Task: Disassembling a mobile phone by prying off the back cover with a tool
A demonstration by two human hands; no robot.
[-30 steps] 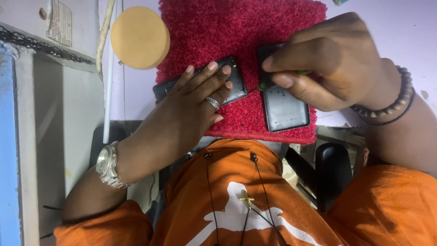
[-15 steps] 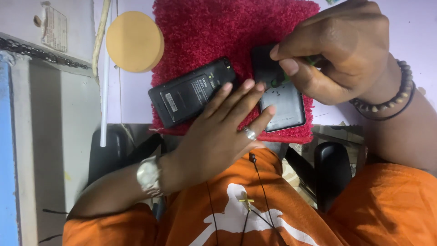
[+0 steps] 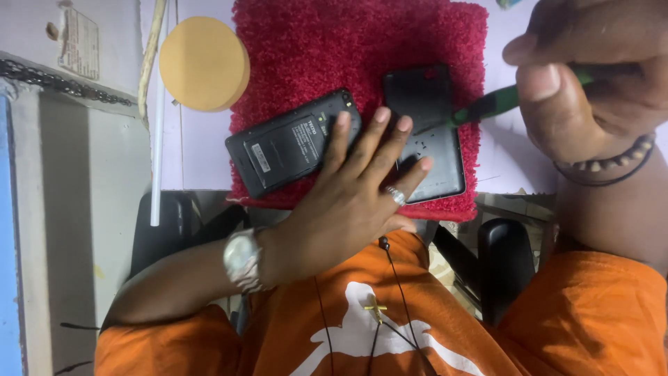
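Black, stiff, slick phone (image 3: 292, 143) looks light, best gripped by its edges; left hand (image 3: 348, 195) rests spread beside it, right hand (image 3: 591, 76) pinches a green tool (image 3: 501, 103).

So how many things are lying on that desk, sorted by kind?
Black phone parts: 2, both on the mat, with the left hand resting across them
Red mat: 1
Tan disc: 1
Green tool: 1, held in the right hand
Total: 5
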